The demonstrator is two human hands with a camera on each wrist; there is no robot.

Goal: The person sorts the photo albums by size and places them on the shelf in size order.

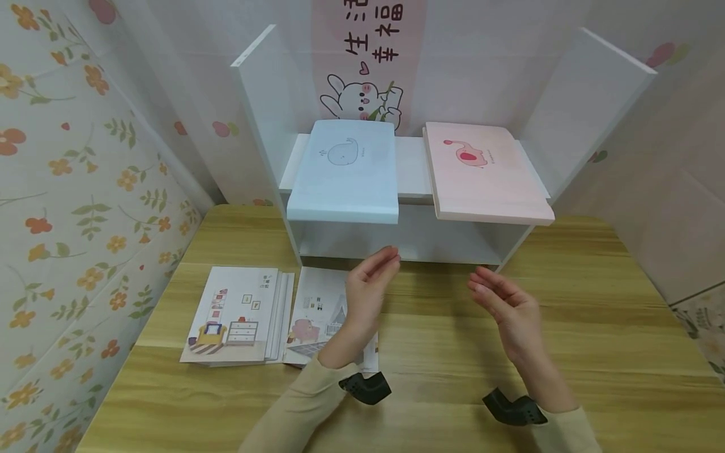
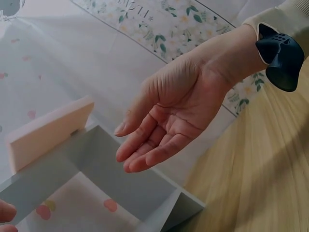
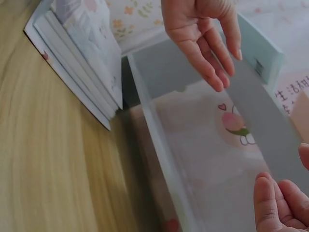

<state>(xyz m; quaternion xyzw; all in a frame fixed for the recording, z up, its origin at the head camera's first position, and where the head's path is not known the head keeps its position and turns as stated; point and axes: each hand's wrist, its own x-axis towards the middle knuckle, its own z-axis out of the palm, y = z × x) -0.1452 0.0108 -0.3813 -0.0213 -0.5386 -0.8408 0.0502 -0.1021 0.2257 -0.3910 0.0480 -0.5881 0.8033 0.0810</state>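
Observation:
Both hands are bare of any object, hovering in front of a small white shelf (image 1: 413, 165), fingers loosely bent, palms facing each other. My left hand (image 1: 365, 292) is above a white picture-covered booklet (image 1: 308, 311) lying at the shelf's foot. Farther right, my right hand (image 1: 514, 318) hangs over the wooden table, apart from everything. On the shelf board lie a pale blue book (image 1: 345, 173) with a whale drawing and a pink book (image 1: 481, 173) with an elephant, their front ends jutting past the board. The left wrist view shows the right palm (image 2: 181, 104), nothing in it.
A stack of white booklets (image 1: 232, 314) with a furniture picture lies at the left of the table (image 1: 453, 390). Tall side panels (image 1: 589, 107) flank the books. Behind hangs a printed curtain (image 1: 476, 56); flowered cloth (image 1: 85, 251) covers the left side.

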